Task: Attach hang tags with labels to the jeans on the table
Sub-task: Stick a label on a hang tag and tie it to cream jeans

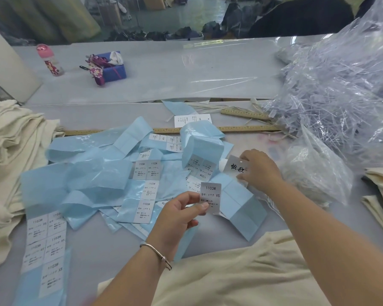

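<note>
The left hand pinches a white printed size label between thumb and fingers. Just beyond the label, the right hand grips a silver-grey card hang tag, fingers curled round its edge.

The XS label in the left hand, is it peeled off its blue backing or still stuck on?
Peeled off: the left hand pinches the XS label free, its backing strip lying beside it.
</note>
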The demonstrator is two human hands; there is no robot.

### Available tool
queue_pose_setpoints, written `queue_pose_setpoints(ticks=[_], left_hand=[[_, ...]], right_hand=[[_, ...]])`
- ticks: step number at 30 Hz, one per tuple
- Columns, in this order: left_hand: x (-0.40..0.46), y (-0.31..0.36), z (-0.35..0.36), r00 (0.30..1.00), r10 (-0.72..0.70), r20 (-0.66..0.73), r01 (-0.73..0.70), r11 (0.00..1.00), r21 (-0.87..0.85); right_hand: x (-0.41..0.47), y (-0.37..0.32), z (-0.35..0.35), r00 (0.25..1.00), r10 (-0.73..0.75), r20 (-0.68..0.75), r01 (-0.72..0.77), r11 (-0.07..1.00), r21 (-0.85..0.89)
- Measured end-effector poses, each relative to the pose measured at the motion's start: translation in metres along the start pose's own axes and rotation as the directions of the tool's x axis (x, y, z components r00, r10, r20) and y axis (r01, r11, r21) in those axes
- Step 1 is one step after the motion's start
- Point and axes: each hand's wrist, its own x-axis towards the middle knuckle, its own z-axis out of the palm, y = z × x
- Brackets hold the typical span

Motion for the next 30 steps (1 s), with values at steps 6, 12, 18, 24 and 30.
queue_pose_setpoints(ticks=[6,12,18,24,30], left_hand=[[-0.013,0.014,-0.010,0.999,0.038,-0.027,-0.040,0.998,-0.044],[-0.059,0.040,-0.024,0.972,0.232,-0.038,-0.232,0.973,0.016],[-0.118,0.042,-0.021,0.899,0.428,0.090,-0.437,0.876,0.202],[-0.174,0.020,-0.039,0.903,0.429,-0.025,-0.428,0.903,0.035],[-0.226,0.002,-0.065,0.804,0.588,-0.090,-0.510,0.759,0.405]], right_hand=[[-0.018,-0.015,-0.030,0.898,0.282,-0.338,0.060,0.682,0.729],[-0.094,-0.071,-0.079,0.809,0.278,-0.518,0.311,0.545,0.778],[-0.195,-0.132,-0.074,0.928,0.220,-0.301,0.125,0.577,0.807],[-0.299,-0.181,-0.067,0.986,0.060,-0.154,0.116,0.410,0.905],[-0.357,-0.217,-0.050,0.945,0.259,-0.200,0.042,0.510,0.859]])
